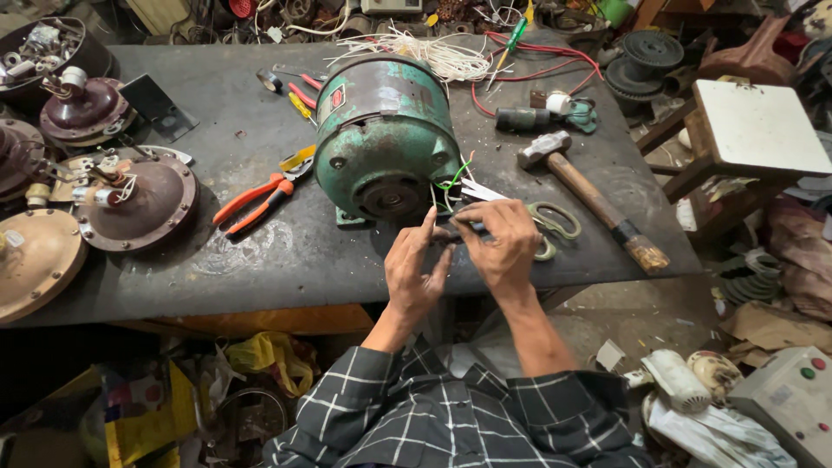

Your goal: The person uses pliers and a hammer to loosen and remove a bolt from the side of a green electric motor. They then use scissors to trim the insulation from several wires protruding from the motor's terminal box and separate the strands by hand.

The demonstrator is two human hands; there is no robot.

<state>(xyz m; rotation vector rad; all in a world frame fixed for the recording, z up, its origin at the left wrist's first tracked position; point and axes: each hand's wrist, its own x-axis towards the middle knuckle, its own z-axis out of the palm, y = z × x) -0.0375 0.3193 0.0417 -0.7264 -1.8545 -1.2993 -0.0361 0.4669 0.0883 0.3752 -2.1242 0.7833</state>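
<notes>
- Both hands are working just in front of the green motor (386, 130), at the near edge of the dark workbench (286, 251).
- Left hand (414, 273) is lying palm-up, its fingers (428, 227) pinching thin white wires (442, 198) that are coming out of the motor's near end.
- Right hand (501, 247) is lying knuckles-up, closing around the same wire bundle and a small dark piece; what that piece is cannot be made out, since the fingers are covering it.
- Wire ends are disappearing under both hands, so their tips are hidden; one green wire (457, 176) is looping among the white ones.
- Motor is lying on its side, its long axis running away from the person, its shaft end facing the hands.
- Motor is sitting just beyond the fingertips, apart from the palms, joined to them only by the wires.
- Green-handled scissors (555, 227) are lying partly under the right hand, blades mostly hidden.
- Hammer (589, 195) is resting to the right, head towards the motor.
- Orange-handled pliers (260, 198) are lying left of the motor.
- Brown round housings (139, 204) are standing at the left, one being cut off by the frame edge.
</notes>
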